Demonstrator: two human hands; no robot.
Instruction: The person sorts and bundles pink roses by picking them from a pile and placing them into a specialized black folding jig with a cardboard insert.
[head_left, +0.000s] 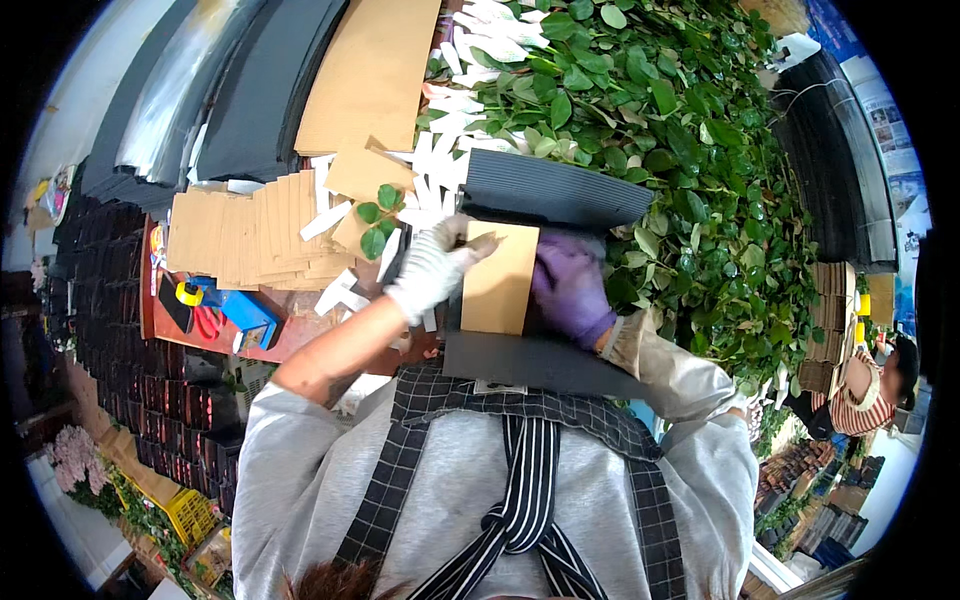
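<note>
In front of my chest lies a tan cardboard piece (499, 289) on dark corrugated board. My left hand (439, 262), in a white striped glove, has its thumb on the upper left of this piece. At its right edge is my right hand (574, 281) in a purple glove, blurred, with bent fingers; what these fingers hold is hidden. A raised flap of black corrugated board (555, 187) stands beyond both hands, and another dark flap (532, 360) rests against my apron. White paper strips (435, 176) lie beyond my left hand.
Leafy green stems (675, 150) are heaped at the right, some with white-wrapped ends. Overlapping cardboard pieces (240, 232), a blue tape dispenser (247, 319) and red-handled scissors (208, 321) lie left. Large cardboard sheets (367, 75) are stacked beyond. A person (870, 382) is at far right.
</note>
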